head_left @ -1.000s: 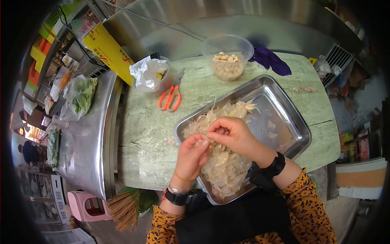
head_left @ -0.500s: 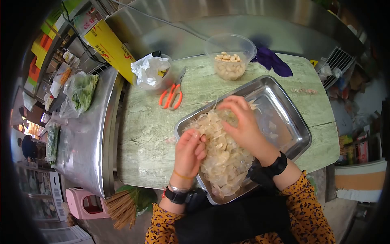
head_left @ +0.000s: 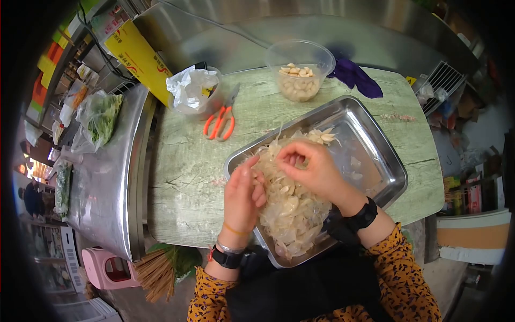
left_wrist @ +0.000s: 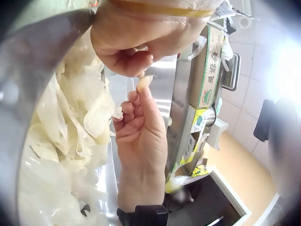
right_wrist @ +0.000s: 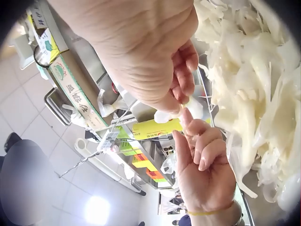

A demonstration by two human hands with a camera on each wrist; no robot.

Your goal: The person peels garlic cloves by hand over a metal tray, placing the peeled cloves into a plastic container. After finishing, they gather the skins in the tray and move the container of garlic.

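A steel tray (head_left: pixel 370 147) holds a heap of pale, papery garlic skins (head_left: pixel 292 220), with a few cloves at its far edge. Over the heap my right hand (head_left: pixel 316 170) pinches a small pale garlic clove (left_wrist: pixel 146 84) between thumb and forefinger. My left hand (head_left: pixel 241 196) is just left of it, above the tray's left side. In the right wrist view the left forefinger reaches up to the right fingertips, while its thumb stands apart and the other fingers curl loosely around nothing.
Behind the tray stands a clear tub (head_left: pixel 299 88) of peeled garlic cloves, beside a purple cloth (head_left: pixel 357 78). Orange-handled scissors (head_left: pixel 220 126) lie on the green table (head_left: pixel 182 177) near a plastic container (head_left: pixel 196 99) with a white bag. A steel counter (head_left: pixel 104 182) adjoins at left.
The hands were together at first, then the right hand moved away with spread fingers over the skins. Now it is back near the left, pinching a clove, and the left thumb and forefinger have parted.
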